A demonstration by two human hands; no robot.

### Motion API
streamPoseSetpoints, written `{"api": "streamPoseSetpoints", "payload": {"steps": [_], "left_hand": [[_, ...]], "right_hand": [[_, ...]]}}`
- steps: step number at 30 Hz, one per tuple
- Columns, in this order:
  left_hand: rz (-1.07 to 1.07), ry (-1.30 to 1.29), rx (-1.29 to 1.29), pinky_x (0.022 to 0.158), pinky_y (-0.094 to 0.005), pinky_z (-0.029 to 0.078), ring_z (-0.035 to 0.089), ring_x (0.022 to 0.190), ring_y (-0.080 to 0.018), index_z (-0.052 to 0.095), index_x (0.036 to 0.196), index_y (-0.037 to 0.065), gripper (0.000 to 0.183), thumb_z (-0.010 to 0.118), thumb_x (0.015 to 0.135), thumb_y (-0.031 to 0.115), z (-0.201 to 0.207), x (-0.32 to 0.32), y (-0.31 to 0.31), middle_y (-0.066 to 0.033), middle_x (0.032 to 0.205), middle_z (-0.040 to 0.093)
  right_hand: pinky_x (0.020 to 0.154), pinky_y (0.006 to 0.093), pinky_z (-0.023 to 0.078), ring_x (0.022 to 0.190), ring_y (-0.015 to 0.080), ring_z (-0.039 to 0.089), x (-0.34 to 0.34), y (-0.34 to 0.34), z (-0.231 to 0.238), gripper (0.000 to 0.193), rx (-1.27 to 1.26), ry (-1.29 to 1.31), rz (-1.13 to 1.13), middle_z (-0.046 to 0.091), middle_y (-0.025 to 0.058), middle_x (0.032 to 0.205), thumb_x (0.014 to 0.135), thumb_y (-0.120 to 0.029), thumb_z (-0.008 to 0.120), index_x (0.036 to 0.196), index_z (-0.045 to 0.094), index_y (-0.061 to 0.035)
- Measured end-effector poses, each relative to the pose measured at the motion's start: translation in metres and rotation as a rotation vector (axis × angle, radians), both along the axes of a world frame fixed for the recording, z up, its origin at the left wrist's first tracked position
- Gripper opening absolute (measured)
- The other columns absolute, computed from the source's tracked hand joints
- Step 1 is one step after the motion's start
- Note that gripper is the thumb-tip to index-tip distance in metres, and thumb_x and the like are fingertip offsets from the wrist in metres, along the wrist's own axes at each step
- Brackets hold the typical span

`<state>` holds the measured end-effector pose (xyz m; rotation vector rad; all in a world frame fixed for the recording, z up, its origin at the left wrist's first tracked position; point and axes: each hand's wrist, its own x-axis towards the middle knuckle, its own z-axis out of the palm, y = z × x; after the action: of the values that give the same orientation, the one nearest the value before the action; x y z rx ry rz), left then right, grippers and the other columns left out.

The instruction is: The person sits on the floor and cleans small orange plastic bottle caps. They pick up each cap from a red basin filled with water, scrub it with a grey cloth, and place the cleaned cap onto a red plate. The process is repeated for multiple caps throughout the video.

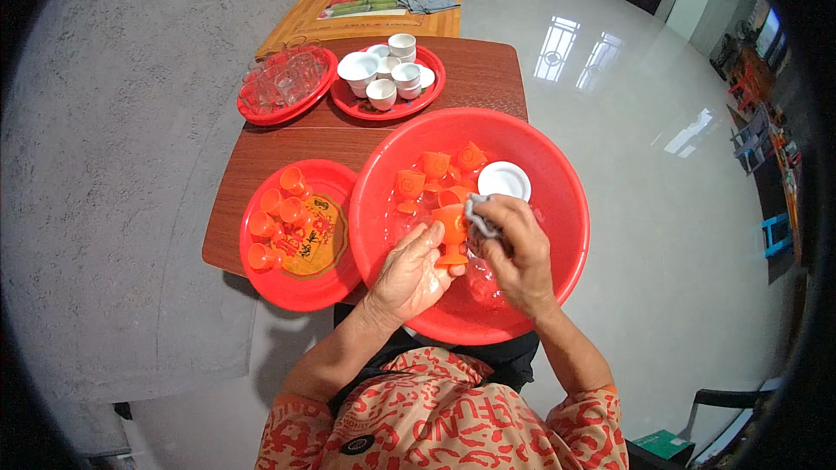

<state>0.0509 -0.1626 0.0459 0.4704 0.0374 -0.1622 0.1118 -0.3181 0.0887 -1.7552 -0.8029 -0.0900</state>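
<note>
Over a big red basin point(570, 165), my left hand point(407, 276) grips a small orange goblet point(452, 248) with a footed stem, held upright. Bunched in my right hand point(520, 252) is a grey cloth point(478, 213), pressed close against the goblet's right side. Several more orange goblets point(409, 184) sit in the basin behind my hands, in what looks like water. A white saucer point(503, 181) lies at the basin's far right inside. Something clear and shiny shows below my right hand, too unclear to name.
Left of the basin, a red tray point(305, 296) carries several orange goblets point(293, 209). Farther back on the brown table point(488, 70) stand a red tray of glass cups point(292, 78) and another with white cups point(406, 78). A wooden table point(300, 4) adjoins behind; a grey wall point(113, 165) rises left.
</note>
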Motion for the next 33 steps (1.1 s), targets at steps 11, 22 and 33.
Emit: {"api": "streamPoseSetpoints", "payload": {"steps": [11, 22, 33], "left_hand": [[0.035, 0.041, -0.039, 0.078, -0.0318, 0.049, 0.059, 0.101, -0.0149, 0.053, 0.120, 0.007, 0.027, 0.043, 0.101, 0.023, 0.005, -0.003, -0.001, -0.0050, 0.114, 0.061], [0.077, 0.029, 0.050, 0.082, -0.0325, 0.049, 0.058, 0.100, -0.0179, 0.041, 0.133, 0.003, 0.040, 0.051, 0.095, 0.012, 0.004, 0.003, -0.003, -0.0084, 0.120, 0.056], [0.223, -0.021, 0.491, 0.090, -0.0264, 0.048, 0.057, 0.105, -0.0126, 0.042, 0.133, 0.002, 0.049, 0.064, 0.090, 0.009, 0.017, -0.001, -0.011, -0.0073, 0.119, 0.057]], "right_hand": [[0.081, 0.0393, 0.050, 0.098, 0.0304, 0.058, -0.003, 0.003, -0.005, 0.034, -0.075, -0.304, -0.019, 0.054, 0.0153, 0.109, 0.073, 0.005, 0.065, 0.107, 0.061, -0.0014], [0.080, 0.0425, 0.051, 0.096, 0.0328, 0.060, 0.018, -0.035, -0.023, 0.031, -1.131, -0.087, 0.145, 0.062, 0.0132, 0.105, 0.078, -0.001, 0.061, 0.109, 0.061, -0.0047], [0.086, 0.0356, 0.051, 0.102, 0.0268, 0.062, 0.019, -0.047, 0.030, 0.054, -0.152, 0.093, 0.219, 0.063, 0.0118, 0.111, 0.068, 0.012, 0.058, 0.120, 0.056, -0.0015]]}}
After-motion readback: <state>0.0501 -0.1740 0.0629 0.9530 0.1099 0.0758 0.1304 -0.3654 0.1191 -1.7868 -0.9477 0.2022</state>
